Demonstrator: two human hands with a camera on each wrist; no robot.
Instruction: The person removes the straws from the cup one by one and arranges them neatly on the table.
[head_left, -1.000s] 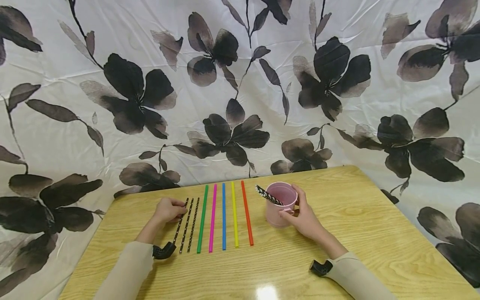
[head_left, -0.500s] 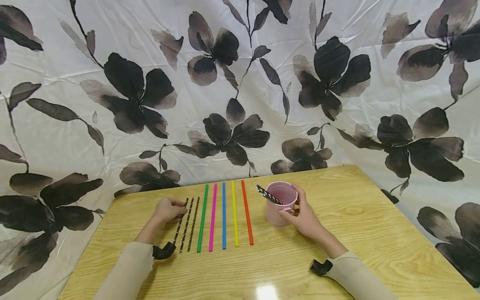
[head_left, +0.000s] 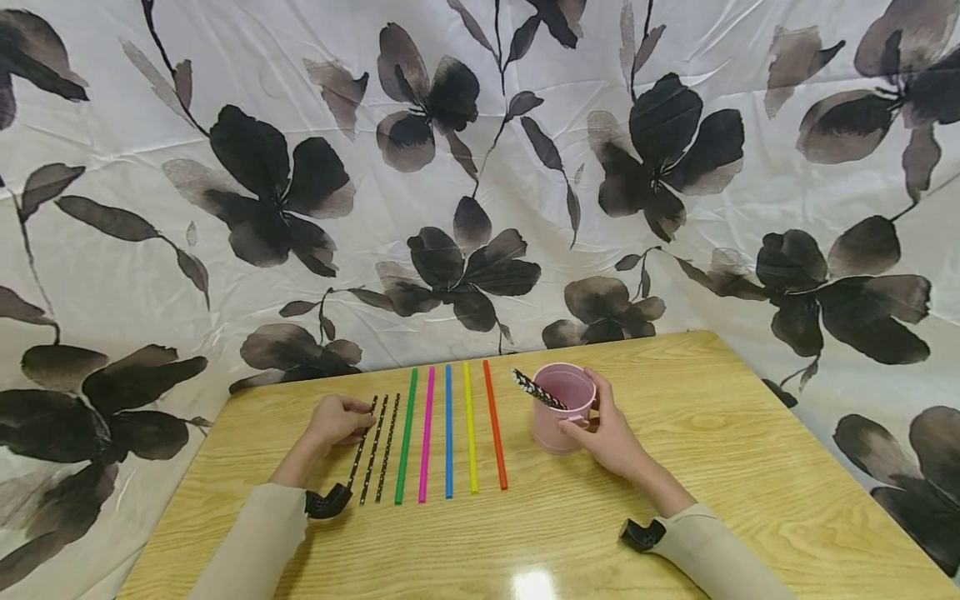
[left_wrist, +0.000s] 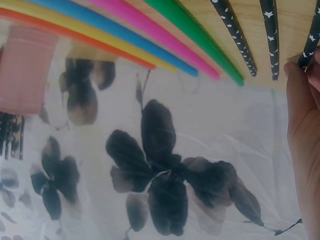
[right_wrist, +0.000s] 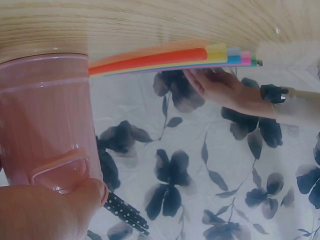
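Note:
My left hand point(head_left: 335, 419) is at the far left of a row of straws. Its thumb and fingers pinch the outermost black patterned straw point(head_left: 358, 454), whose star print shows in the left wrist view. Two more black straws with white marks, one nearer point(head_left: 374, 450) and one farther point(head_left: 387, 450), lie beside it. My right hand point(head_left: 615, 437) grips a pink cup point(head_left: 551, 433) by its rim and side, the thumb at the small handle point(right_wrist: 61, 172). Black-and-white straws point(head_left: 534, 386) lean out of the cup towards the left.
Green point(head_left: 406, 437), pink point(head_left: 427, 437), blue point(head_left: 448, 433), yellow point(head_left: 470, 429) and red straws point(head_left: 496, 425) lie parallel between the black ones and the cup. The wooden table point(head_left: 450, 550) ends at a floral cloth point(head_left: 420, 192) hanging behind. Black wrist devices point(head_left: 327, 502) sit at both cuffs.

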